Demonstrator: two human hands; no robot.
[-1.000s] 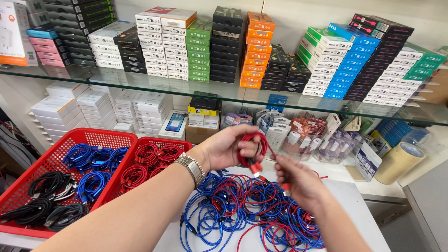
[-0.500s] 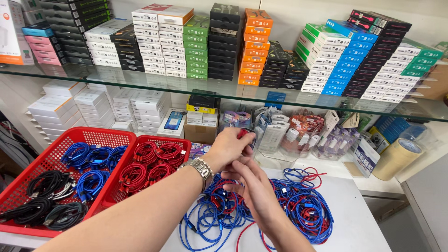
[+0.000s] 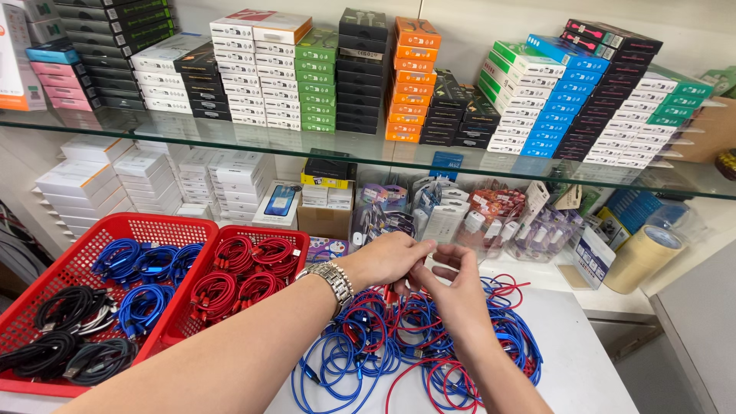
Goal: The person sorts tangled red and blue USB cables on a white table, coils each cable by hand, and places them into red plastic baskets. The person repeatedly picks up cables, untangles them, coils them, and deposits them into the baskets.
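At frame centre, the left hand [image 3: 387, 259] and right hand [image 3: 458, 290] meet fingertip to fingertip, each grip pinched on a red cable [image 3: 392, 295] trailing down to the tangled cable pile [image 3: 414, 345] directly beneath.

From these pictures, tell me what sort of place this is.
Likely a phone-accessory shop: stacked boxes on a glass shelf, red baskets of coiled cables.
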